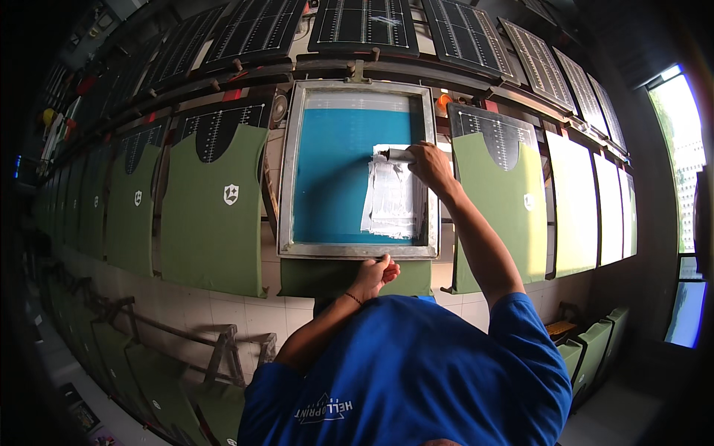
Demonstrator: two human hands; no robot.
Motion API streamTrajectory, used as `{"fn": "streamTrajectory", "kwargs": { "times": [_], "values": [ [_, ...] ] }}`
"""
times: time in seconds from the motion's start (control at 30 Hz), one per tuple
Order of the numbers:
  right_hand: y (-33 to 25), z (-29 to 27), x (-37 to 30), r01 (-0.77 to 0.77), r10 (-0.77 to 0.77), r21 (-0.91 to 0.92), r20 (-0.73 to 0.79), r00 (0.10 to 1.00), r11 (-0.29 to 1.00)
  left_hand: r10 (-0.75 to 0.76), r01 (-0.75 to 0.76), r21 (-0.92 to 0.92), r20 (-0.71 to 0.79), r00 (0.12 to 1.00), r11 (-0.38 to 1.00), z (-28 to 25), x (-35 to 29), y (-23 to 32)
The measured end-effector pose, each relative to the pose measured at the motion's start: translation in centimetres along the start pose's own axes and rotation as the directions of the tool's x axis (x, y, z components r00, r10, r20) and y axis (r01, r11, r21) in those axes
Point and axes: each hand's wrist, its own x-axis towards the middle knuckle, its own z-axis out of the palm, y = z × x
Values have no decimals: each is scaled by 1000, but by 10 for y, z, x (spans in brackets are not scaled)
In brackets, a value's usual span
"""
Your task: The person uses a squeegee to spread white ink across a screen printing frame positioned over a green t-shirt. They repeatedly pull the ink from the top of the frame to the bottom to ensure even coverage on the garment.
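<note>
A screen-printing frame [288,178] with metal edges and blue mesh [327,178] lies in front of me, over a green fabric piece [320,278] that shows at the near side. My right hand [431,165] is closed around a squeegee [400,155] near the mesh's right side. White ink [394,201] is smeared in a rough rectangle from the squeegee toward me. At the frame's near edge, my left hand [378,276] grips the rim, thumb on top and fingers curled below. The print area under the mesh is hidden.
Green shirt pieces lie on boards to the left [212,215] and right [494,215], several with a small white shield print [231,195]. Dark marked boards [364,26] line the far side. An orange container [444,102] stands behind the frame. Metal rails [223,353] run behind me at lower left.
</note>
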Motion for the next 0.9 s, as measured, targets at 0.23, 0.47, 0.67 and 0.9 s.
{"fn": "streamTrajectory", "kwargs": {
  "times": [0.23, 0.47, 0.67, 0.9],
  "values": [
    [-9, 16, -28, 34, -34, -2, -6, 999, 999, -4, 5, 48, -15, 1000, 999, -1, 0, 1],
    [-66, 22, -121, -40, 39, 63, 20, 999, 997, -61, 63, 78, -20, 998, 995, -4, 2, 4],
    [-88, 28, -173, -112, 114, 107, -14, 993, 988, 30, -36, 755, 22, 999, 655, -7, -33, 34],
    [-98, 53, -191, -108, 112, 46, -101, 989, 993, 557, -494, 680, 731, 395, -542, 28, -48, 65]
  ]
}}
